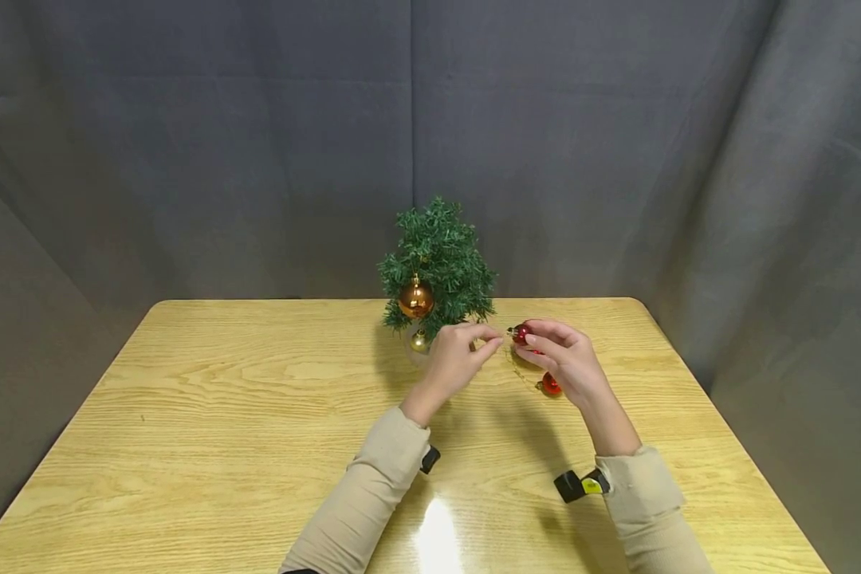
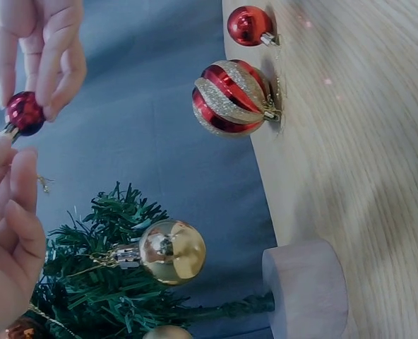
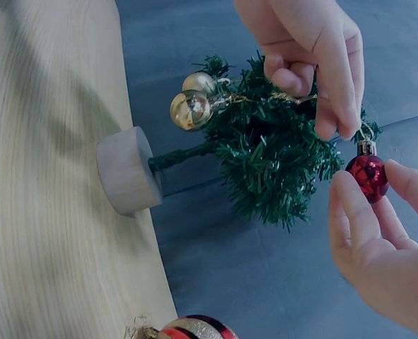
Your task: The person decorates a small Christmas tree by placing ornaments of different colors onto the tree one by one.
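Observation:
My right hand (image 1: 574,363) holds a small shiny dark red bauble (image 3: 368,176) between thumb and fingers, its metal cap facing my left hand (image 1: 454,363). The left thumb and forefinger pinch the gold thread at that cap. Both hands are raised in front of and to the right of a small green artificial Christmas tree (image 1: 448,259). On the tree hang a copper bauble (image 1: 416,299) and a gold bauble (image 2: 172,251). A red bauble with silver glitter stripes (image 2: 230,99) lies on the table, mostly hidden behind the right hand in the head view.
A second small red bauble (image 1: 552,384) lies on the wooden table (image 1: 222,414) below the right hand, gold thread beside it. The tree stands on a round pale wooden base (image 2: 304,293) near the table's back edge. Grey curtains (image 1: 258,159) surround the table.

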`<state>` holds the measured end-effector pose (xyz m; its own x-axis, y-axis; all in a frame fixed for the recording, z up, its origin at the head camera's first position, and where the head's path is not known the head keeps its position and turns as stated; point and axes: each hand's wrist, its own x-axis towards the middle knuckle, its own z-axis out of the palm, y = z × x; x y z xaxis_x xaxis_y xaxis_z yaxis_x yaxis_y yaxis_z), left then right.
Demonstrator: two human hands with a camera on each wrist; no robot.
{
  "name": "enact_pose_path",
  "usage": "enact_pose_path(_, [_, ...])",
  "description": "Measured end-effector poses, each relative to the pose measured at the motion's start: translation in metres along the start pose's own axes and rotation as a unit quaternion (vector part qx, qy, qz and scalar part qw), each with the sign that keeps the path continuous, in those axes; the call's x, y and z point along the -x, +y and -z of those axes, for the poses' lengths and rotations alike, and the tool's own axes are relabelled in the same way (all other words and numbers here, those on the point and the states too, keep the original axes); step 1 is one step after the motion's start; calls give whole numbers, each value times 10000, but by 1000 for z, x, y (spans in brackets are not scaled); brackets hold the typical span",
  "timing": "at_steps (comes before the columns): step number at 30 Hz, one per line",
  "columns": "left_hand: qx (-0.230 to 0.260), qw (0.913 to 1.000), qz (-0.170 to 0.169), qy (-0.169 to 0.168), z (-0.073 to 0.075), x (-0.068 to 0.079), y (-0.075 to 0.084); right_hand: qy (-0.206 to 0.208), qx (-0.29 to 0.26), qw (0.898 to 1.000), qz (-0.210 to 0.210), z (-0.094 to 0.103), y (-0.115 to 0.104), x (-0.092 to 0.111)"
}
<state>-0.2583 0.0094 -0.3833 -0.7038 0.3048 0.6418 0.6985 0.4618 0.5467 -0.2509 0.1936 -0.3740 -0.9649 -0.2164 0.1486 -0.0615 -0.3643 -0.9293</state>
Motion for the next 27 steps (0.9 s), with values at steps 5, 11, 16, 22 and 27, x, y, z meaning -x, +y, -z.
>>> enact_pose_path(5, [344,9993,84,-96,2,0,1,-14,12,10000,-32,5,2,2])
enact_pose_path(11, [480,9987,164,-23,3,1,0,-18,-5,10000,-14,9,4,2])
enact_pose_path(16, [489,9983,309,-65,5,1,-1,-118,126,9998,-77,13,7,3])
enact_pose_path(22, [573,9965,546,-275,7,-1,-1,-233,347,9988,-273,16,12,5])
enact_pose_path(27, [391,9977,355,-431,6,-2,1,-297,591,9957,-643,14,18,4])
